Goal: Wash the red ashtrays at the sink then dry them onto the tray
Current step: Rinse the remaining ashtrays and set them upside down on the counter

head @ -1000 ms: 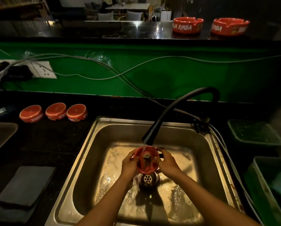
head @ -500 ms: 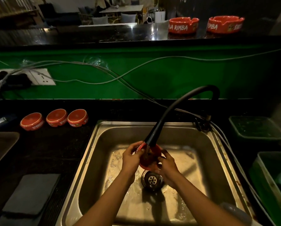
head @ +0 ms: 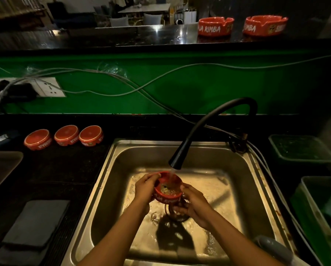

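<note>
sink [head: 122, 169]: steel, set in dark bench [head: 65, 169], wet floor, water running from black tap [head: 177, 160]
ashtray in hands [head: 168, 191]: red, upright under stream, water inside
L hand [head: 144, 189]: grips its left rim
R hand [head: 192, 204]: grips right side
bench ashtrays: 3 upside down [head: 65, 135], left of sink
</note>
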